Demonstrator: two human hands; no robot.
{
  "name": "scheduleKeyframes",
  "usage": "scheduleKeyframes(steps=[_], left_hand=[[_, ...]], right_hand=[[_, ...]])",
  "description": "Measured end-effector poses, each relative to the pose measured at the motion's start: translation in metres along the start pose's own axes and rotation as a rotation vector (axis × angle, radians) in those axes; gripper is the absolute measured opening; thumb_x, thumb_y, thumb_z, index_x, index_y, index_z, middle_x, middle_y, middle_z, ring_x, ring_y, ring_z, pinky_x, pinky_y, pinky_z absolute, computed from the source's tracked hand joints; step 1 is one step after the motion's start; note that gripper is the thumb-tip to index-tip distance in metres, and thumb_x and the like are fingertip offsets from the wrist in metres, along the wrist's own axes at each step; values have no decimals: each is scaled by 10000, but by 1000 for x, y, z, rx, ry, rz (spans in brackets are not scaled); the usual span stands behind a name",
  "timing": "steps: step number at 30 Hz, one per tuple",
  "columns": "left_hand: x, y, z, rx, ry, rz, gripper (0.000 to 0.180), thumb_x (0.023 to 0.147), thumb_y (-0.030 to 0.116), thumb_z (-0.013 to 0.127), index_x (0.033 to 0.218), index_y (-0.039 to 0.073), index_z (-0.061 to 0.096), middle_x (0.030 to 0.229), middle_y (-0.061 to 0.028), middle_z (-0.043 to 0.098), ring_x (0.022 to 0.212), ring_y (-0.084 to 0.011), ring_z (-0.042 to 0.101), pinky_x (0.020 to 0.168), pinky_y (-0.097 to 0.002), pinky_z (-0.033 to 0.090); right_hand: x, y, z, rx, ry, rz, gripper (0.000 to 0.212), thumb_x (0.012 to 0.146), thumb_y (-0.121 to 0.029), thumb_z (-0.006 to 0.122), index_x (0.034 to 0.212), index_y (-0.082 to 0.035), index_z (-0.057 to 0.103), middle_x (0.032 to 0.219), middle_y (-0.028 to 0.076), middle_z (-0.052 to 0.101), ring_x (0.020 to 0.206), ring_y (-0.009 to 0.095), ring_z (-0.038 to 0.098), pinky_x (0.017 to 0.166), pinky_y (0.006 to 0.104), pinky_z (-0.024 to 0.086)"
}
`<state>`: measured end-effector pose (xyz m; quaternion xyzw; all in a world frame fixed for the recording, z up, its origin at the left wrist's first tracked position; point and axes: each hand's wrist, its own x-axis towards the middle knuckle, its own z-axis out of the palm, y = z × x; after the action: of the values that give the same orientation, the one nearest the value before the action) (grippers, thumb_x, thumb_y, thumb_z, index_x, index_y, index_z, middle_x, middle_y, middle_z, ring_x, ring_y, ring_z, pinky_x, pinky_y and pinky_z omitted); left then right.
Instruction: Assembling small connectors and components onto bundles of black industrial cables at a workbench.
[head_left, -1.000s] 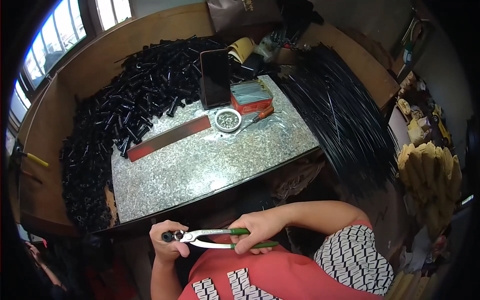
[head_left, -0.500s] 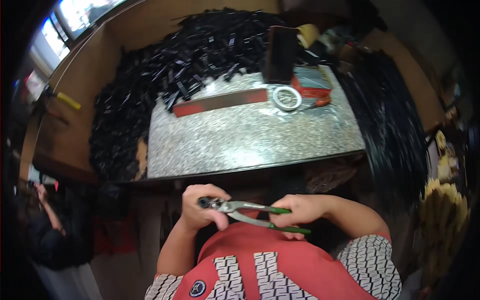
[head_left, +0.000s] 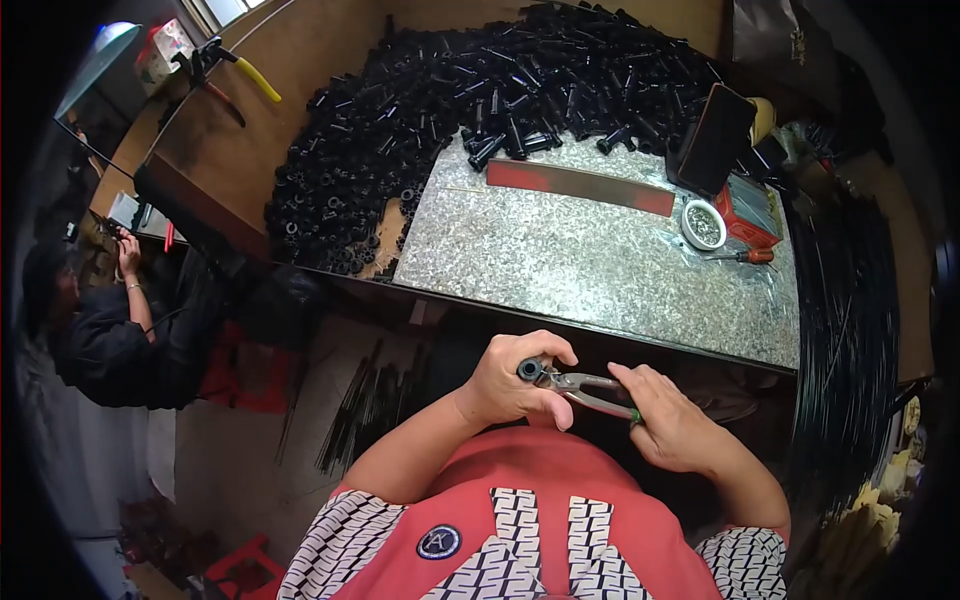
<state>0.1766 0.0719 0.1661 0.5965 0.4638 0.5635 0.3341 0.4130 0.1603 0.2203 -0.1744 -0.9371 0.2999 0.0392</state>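
Note:
In front of my body, below the slab's near edge, my left hand [head_left: 497, 382] grips a short black tubular part [head_left: 529, 370] between its fingers, its hollow end facing up. The jaws of a pair of metal pliers [head_left: 572, 382] meet that part at its right side; just what they bite on is too small to make out. Around the pliers' handles, which have green grips, my right hand [head_left: 668, 418] is closed. The handles stand apart, and most of their grips are hidden under my fingers.
A speckled stone slab [head_left: 540, 260] carries a flat metal bar [head_left: 585, 187], a white dish [head_left: 704, 226] of small bits, a screwdriver [head_left: 755, 257], a red box [head_left: 745, 222] and a phone [head_left: 714, 140]. Black tubular parts [head_left: 440, 95] heap behind; rods [head_left: 850, 300] lie right. A co-worker [head_left: 110, 335] sits left.
The view has swung left, so the slab and my hands appear further right. My right hand has turned over the pliers' handles and now covers more of the green grips.

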Motion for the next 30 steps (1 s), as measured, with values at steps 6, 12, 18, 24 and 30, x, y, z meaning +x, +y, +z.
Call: scheduleKeyframes(steps=[6,12,18,24,30], left_hand=[[2,0,0,15,38,1,774,475,643,745,914,16,638,657,12,501,551,-73,447,496,-235,351],[0,-1,0,25,65,12,755,499,653,734,903,21,640,639,13,493,548,-73,447,494,-235,346],[-3,1,12,-34,220,11,688,524,595,764,891,25,647,644,18,510,555,-63,458,502,-222,363],[-6,3,12,-14,223,-46,718,556,599,755,972,27,629,614,33,472,546,-42,426,484,-210,330],[-8,-6,8,4,184,-73,769,625,500,833,1153,33,528,614,21,411,550,-71,381,522,-214,355]], right_hand=[[3,0,1,118,-92,58,686,704,62,488,1367,26,318,1029,205,463,953,376,497,877,414,421],[5,-2,-1,139,-130,101,601,727,16,519,1309,10,369,978,185,461,910,375,510,809,454,423],[13,-3,10,248,-33,137,306,860,-129,625,1104,-10,483,907,176,552,794,368,591,676,435,467],[17,3,14,130,-21,213,264,822,-200,712,883,-27,522,779,151,595,697,358,613,575,417,465],[19,14,7,-211,261,109,220,851,-196,660,830,-36,510,739,146,560,659,363,590,565,431,471]])
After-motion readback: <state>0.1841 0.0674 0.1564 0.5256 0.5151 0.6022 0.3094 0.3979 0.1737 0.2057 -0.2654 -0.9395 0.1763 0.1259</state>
